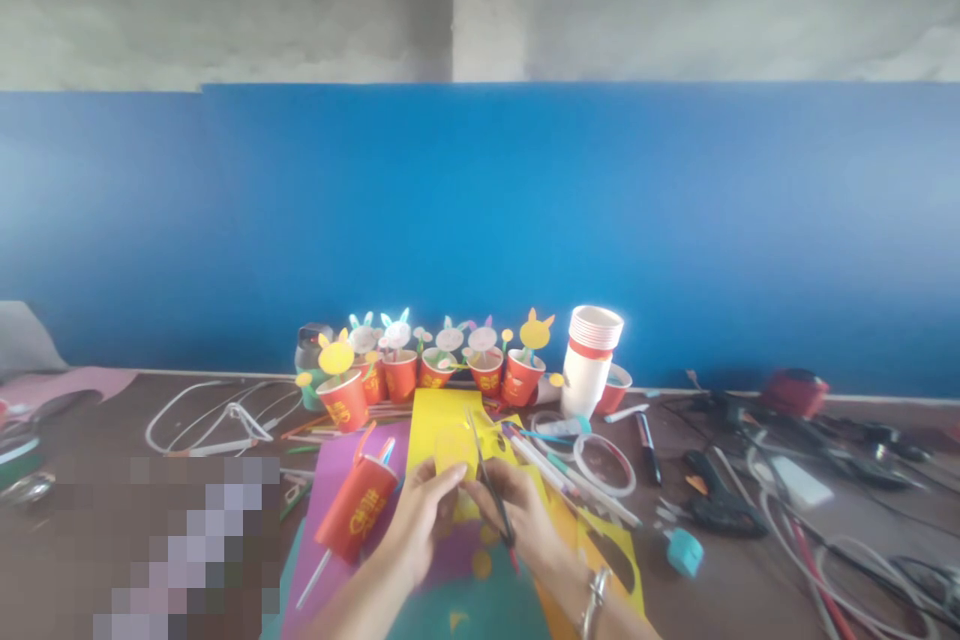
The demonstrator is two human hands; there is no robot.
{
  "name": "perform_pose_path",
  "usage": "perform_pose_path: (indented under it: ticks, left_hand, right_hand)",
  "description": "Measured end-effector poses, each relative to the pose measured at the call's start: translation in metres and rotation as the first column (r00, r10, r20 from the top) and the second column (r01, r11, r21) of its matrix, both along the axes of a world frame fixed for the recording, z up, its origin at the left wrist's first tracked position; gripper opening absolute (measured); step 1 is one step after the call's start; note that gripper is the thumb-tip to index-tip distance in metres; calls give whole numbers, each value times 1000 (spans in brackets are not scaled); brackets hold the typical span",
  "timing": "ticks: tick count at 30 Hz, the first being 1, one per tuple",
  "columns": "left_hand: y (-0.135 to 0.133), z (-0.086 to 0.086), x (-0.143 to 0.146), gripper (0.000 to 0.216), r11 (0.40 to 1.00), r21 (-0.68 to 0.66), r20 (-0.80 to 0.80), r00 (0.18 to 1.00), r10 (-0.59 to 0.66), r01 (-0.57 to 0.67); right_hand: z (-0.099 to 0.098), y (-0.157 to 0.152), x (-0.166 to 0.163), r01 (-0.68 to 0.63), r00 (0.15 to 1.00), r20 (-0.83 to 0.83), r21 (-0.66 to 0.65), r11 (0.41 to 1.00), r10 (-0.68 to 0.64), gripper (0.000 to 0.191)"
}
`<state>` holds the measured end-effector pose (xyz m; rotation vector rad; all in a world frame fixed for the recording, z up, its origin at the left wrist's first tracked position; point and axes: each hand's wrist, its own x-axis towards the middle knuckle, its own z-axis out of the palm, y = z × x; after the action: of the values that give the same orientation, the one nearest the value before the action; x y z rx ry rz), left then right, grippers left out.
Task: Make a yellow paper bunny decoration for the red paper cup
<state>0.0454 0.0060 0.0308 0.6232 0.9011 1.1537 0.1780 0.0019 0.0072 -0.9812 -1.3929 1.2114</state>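
Note:
My left hand (417,518) pinches the near edge of a yellow paper sheet (447,433) that stands up in front of me. My right hand (523,512) grips a pair of scissors (486,471) whose blades point up and away along the yellow sheet. A bracelet sits on my right wrist. A red paper cup (356,510) lies tilted on a purple sheet (330,500) just left of my left hand, with a straw sticking out of it.
A row of red cups with paper animal faces (435,360) lines the blue wall. A stack of white and red cups (589,360) stands to their right. Tape rolls (604,463), pens, a glue gun (712,500) and cables (840,520) lie right. White cord (217,415) lies left.

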Motion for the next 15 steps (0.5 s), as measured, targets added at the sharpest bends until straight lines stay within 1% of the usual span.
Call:
perform_pose_path:
  ticks: [3,7,15]
  left_hand:
    - [1,0,-1,31,1000,4,-8,1000,-6,6]
    - [2,-1,-1,33,1000,2,-21,1000,6,-6]
    - [1,0,-2,34,1000,7,-22,1000,-3,3]
  right_hand:
    - [0,-1,0,11,1000,-2,-15,1000,-11,43]
    - [0,-1,1,19,1000,6,7,1000,-19,45]
    - [-3,1,1,19,1000,1,-21,1000,-19,41]
